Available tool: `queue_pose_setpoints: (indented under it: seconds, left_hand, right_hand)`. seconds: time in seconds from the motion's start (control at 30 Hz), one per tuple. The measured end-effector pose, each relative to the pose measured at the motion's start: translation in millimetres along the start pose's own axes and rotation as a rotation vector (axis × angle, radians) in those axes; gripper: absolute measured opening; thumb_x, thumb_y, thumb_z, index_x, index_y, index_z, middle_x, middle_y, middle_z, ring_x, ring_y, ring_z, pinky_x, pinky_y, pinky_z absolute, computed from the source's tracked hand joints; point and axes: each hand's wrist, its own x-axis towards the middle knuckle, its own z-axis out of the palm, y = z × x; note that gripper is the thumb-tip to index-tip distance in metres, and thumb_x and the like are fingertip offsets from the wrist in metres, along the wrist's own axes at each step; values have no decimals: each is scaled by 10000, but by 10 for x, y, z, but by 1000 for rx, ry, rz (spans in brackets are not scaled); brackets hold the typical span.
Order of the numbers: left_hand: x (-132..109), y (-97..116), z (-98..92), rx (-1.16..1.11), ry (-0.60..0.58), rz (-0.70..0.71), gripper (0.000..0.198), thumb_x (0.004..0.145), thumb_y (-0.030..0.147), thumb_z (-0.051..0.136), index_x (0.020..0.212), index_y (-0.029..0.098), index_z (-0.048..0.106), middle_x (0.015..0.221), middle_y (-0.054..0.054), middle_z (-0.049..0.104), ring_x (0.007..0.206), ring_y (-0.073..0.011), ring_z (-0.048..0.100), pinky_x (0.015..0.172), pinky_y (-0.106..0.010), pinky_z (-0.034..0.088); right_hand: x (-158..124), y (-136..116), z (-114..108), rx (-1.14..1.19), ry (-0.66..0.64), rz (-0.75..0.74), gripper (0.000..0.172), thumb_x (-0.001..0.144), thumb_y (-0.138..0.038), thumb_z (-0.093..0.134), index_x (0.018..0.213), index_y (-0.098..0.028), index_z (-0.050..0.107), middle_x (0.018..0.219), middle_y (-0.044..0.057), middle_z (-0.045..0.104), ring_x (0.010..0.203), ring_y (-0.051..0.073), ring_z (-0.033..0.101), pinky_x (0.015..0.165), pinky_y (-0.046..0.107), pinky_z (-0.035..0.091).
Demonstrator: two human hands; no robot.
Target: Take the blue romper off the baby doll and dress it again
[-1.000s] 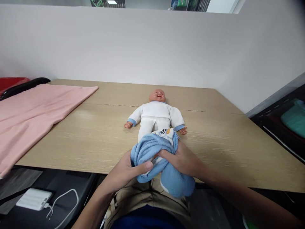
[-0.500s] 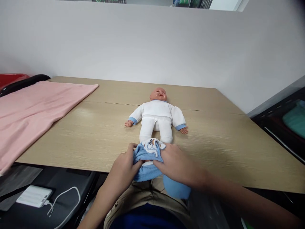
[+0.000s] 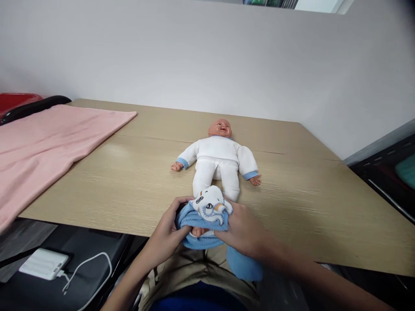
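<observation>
A baby doll (image 3: 218,157) in a white suit with blue cuffs lies on its back on the wooden table (image 3: 136,181), head towards the wall. At its feet, near the table's front edge, both hands grip a bunched blue fleece garment (image 3: 204,226) with a white animal patch on top. My left hand (image 3: 168,231) clasps its left side, fingers curled into the cloth. My right hand (image 3: 241,231) holds the right side. A blue part of the garment hangs down below my right wrist.
A pink cloth (image 3: 48,142) covers the table's left part and hangs over its edge. Below left, a white power bank (image 3: 43,263) with a cable lies on a black seat. A dark shelf unit (image 3: 389,172) stands at the right. A white wall runs behind.
The bundle has been gathered smaller and lowered to the doll's feet. The white animal patch has turned up to face me. The doll's legs, covered a second ago, now show.
</observation>
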Motion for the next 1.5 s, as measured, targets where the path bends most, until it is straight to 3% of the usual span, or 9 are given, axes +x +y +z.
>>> queue_pose_setpoints:
  seconds: [0.2, 0.37, 0.5, 0.67, 0.83, 1.07, 1.3, 1.4, 1.5]
  left_hand:
    - [205, -10, -44, -153, 19, 53, 233, 1014, 317, 707, 1222, 214, 688, 1229, -85, 730, 1170, -266, 664, 1039, -353, 520]
    - [539, 19, -220, -229, -224, -45, 250, 898, 348, 861, 1009, 197, 696, 939, 2, 665, 894, -186, 604, 816, -279, 479]
    - [822, 140, -298, -226, -387, -165, 437, 649, 331, 1029, 885, 181, 693, 862, 24, 646, 850, -179, 588, 778, -276, 463]
    - [1006, 273, -376, -147, -563, -96, 580, 658, 527, 1042, 1022, 178, 756, 968, -13, 710, 966, -231, 619, 882, -319, 482]
    - [1046, 195, -528, -18, -420, 110, 720, 831, 886, 745, 837, 173, 643, 792, 23, 521, 761, -161, 449, 696, -274, 371]
    - [989, 259, -512, -33, -222, 93, 400, 1041, 596, 692, 1018, 198, 656, 988, -20, 579, 957, -206, 522, 866, -308, 455]
    - [1091, 209, -479, -323, -106, -12, 419, 944, 578, 815, 1052, 225, 617, 861, 35, 579, 798, -149, 491, 737, -258, 396]
    - [1118, 267, -499, -192, -69, 25, 390, 988, 579, 769, 1029, 225, 611, 850, 35, 572, 806, -152, 516, 761, -269, 413]
    - [1113, 454, -499, 71, -76, 144, 354, 1031, 555, 726, 1182, 244, 652, 1196, -39, 681, 1090, -215, 621, 963, -334, 474]
  right_hand:
    - [0, 105, 31, 287, 94, 59, 293, 891, -176, 728, 1154, -285, 799, 1175, 49, 848, 1072, 300, 803, 1012, 439, 649]
    - [118, 317, -179, 134, 184, -49, 332, 786, -203, 807, 1116, -231, 776, 1274, 126, 784, 1215, 355, 735, 1120, 518, 597]
    - [420, 474, -460, 286, -71, -133, 414, 772, -245, 871, 1175, -204, 783, 1199, 80, 834, 1124, 295, 783, 1115, 440, 603]
    - [657, 496, -742, 308, -223, -159, 492, 708, -461, 1010, 1097, -231, 815, 1155, 34, 834, 1155, 283, 755, 1186, 432, 542]
    - [437, 613, -914, 113, -59, 15, 494, 847, -645, 888, 1018, -194, 783, 1010, 48, 794, 1009, 287, 718, 1033, 445, 589]
    - [56, 939, -709, 740, -105, 87, 864, 937, -739, 769, 1633, -270, 563, 1598, 109, 646, 1498, 317, 588, 1264, 482, 454]
    - [230, 788, -510, 703, 153, 85, 553, 1002, -724, 700, 1305, -269, 790, 1298, 63, 773, 1279, 252, 667, 1196, 412, 499]
    - [258, 714, -561, 732, 241, 97, 583, 950, -769, 734, 1200, -248, 805, 1180, 60, 772, 1165, 240, 672, 1097, 364, 539]
    - [237, 649, -648, 719, 183, 95, 556, 962, -729, 748, 1176, -217, 778, 1030, 37, 722, 939, 193, 640, 870, 304, 554]
